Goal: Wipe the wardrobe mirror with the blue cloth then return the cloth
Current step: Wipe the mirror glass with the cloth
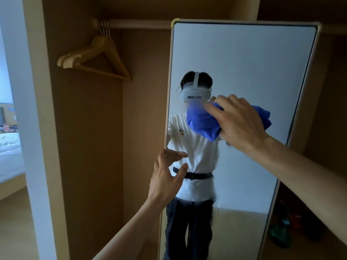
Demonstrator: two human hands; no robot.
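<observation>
Head view: right hand grips the bunched blue cloth against the wardrobe mirror at mid-height. Left hand, fingers loosely spread, touches its left edge. Wooden hangers hang inside; a bed lies far left.

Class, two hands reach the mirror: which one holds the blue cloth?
The right hand, the higher one, grips the bunched blue cloth against the mirror. The left hand, lower down, holds no cloth and only touches the mirror's left edge.

One mirror, one cloth, one left hand, one right hand, one rail, one bed, about four hangers.
</observation>
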